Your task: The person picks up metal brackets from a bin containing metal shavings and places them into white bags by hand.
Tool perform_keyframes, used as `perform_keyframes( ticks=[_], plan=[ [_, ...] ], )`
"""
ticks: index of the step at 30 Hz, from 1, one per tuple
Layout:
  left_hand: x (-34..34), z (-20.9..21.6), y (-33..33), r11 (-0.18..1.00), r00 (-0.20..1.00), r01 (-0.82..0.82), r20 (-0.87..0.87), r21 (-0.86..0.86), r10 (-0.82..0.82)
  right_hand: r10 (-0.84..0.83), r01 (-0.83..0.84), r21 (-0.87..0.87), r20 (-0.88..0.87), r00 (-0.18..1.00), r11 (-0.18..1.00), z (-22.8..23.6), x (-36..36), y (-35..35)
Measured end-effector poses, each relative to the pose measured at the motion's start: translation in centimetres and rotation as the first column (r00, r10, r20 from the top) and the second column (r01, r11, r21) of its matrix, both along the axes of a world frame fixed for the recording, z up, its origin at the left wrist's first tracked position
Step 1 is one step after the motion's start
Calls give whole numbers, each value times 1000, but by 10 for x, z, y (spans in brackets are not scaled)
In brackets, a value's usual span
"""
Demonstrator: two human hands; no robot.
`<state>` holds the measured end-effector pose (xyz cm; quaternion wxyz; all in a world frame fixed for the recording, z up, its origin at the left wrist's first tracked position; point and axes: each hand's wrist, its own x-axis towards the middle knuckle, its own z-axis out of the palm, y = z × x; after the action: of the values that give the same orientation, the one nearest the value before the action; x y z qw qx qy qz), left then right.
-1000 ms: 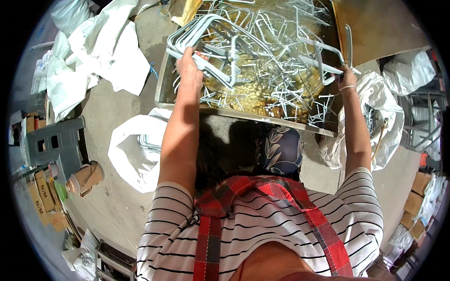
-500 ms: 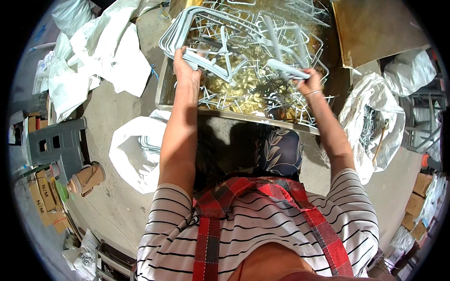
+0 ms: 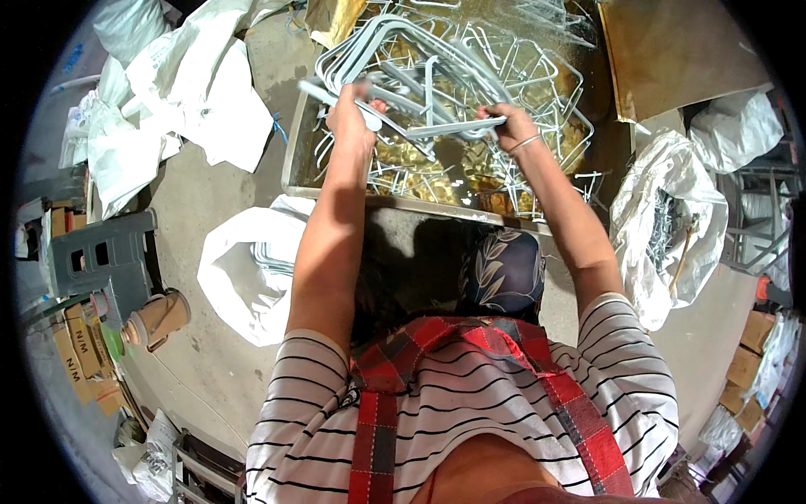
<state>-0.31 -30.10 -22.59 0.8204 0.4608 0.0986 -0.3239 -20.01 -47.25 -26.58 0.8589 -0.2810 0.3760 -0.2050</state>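
Over a shallow metal tub (image 3: 297, 155), my left hand (image 3: 348, 122) is closed round a bundle of grey bent-rod frames (image 3: 367, 46). These are nested, rounded at the corners, and tilted above the tub. My right hand (image 3: 514, 133) grips the right end of grey rods that cross in front of the bundle; whether they belong to the same frames I cannot tell. Below, yellowish liquid (image 3: 457, 164) holds many loose frames (image 3: 579, 126) and thin rod pieces (image 3: 403, 182). Parts of my fingers are hidden by the rods.
A white sack (image 3: 227, 277) with more frames inside stands left of my knees. To the right, another white sack (image 3: 625, 244) contains small metal pieces (image 3: 662, 231). White sheeting (image 3: 197, 84), a grey plastic stool (image 3: 101, 256) and cartons (image 3: 80, 353) lie farther left. A brown panel (image 3: 680, 59) rises at far right.
My right hand has moved left with its rods, up to the bundle in my left hand. My left hand and the bundle have shifted slightly right.
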Motion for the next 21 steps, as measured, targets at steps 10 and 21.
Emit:
perform_keyframes(
  ticks=[10,21],
  plan=[
    [19,15,9,965,923,-254,312,61,223,-275,-65,-857,-235,932,511,74,-132,-104],
    [-50,38,-17,778,660,580,421,241,-622,462,-611,-772,-483,744,176,153,-50,-59]
  ],
)
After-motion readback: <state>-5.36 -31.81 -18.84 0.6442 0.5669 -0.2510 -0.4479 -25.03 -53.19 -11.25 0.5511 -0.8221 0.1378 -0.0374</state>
